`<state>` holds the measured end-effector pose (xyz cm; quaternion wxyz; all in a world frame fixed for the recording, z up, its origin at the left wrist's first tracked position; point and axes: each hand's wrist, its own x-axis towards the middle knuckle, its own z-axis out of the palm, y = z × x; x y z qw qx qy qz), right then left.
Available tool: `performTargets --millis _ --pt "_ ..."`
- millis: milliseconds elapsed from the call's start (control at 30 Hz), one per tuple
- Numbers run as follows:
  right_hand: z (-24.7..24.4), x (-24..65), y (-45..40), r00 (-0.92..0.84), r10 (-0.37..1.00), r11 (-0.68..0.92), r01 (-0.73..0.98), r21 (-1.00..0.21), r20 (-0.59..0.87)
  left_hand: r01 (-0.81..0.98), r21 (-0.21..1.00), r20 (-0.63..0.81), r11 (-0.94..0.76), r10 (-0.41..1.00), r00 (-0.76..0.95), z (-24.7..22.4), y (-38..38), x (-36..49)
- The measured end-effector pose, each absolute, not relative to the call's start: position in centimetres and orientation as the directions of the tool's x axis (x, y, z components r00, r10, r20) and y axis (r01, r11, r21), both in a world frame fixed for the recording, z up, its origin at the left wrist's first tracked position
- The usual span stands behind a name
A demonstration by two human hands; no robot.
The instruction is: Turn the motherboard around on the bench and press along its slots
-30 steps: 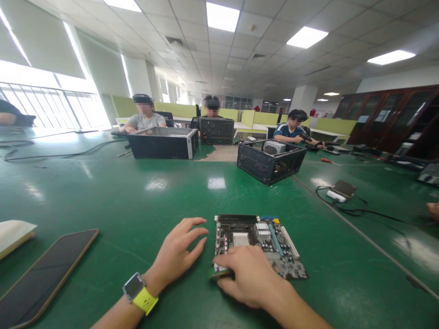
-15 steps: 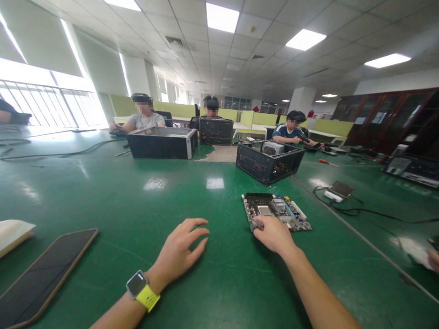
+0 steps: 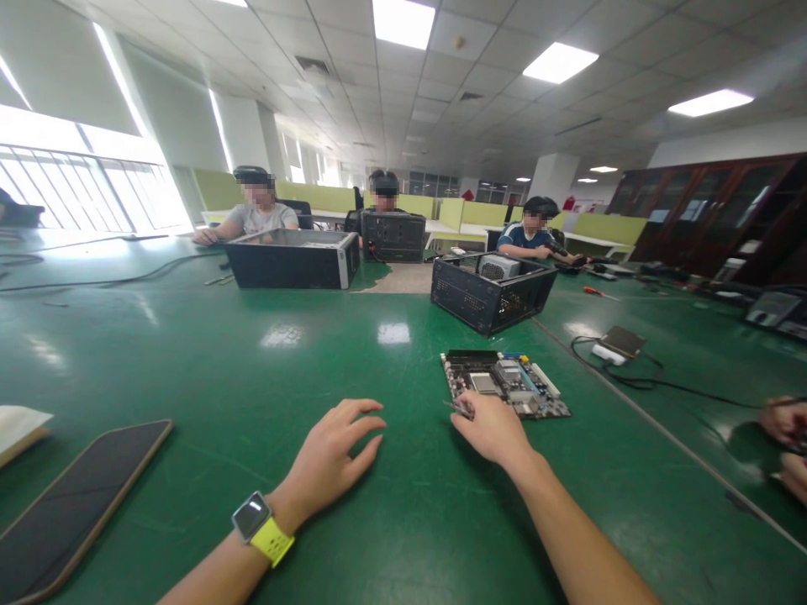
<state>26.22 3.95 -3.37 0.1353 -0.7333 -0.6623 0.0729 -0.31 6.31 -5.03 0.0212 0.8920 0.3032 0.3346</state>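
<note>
A motherboard (image 3: 526, 395) lies flat on the green table, its square processor socket area (image 3: 484, 384) facing up. My right hand (image 3: 492, 427) is at the board's near left edge, covering part of it. Thumb and fingers are pinched around a small thin grey piece (image 3: 455, 408), whose exact kind I cannot make out. To the left, my left hand (image 3: 337, 458) rests near the tabletop with its fingers apart and nothing in them. A watch with a yellow-green strap (image 3: 268, 533) is on that wrist.
Behind the motherboard stands an opened computer case (image 3: 485, 294); another case (image 3: 290, 262) is farther left. A phone (image 3: 81, 504) lies at the left. A cabled adapter (image 3: 621, 340) and screwdriver (image 3: 596, 292) are right. Co-workers sit opposite; another person's hands (image 3: 788, 433) show at the right edge.
My right hand has shifted slightly left, bringing the small grey piece out past the board's left edge. My left hand stays put. More of the other person's hands shows at right.
</note>
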Motion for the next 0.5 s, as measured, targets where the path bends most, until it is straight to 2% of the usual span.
performTargets --millis 267,500 --pt "-3.5 26.2 4.0 0.109 0.992 -0.086 0.944 -0.318 0.057 0.538 0.234 0.569 -0.81 0.563 0.6 -5.3 6.7 -0.3" --pt "-3.8 26.3 4.1 0.122 0.992 -0.1 0.936 -0.337 0.043 0.545 0.316 0.485 -0.776 0.626 0.61 -5.7 10.6 2.9"
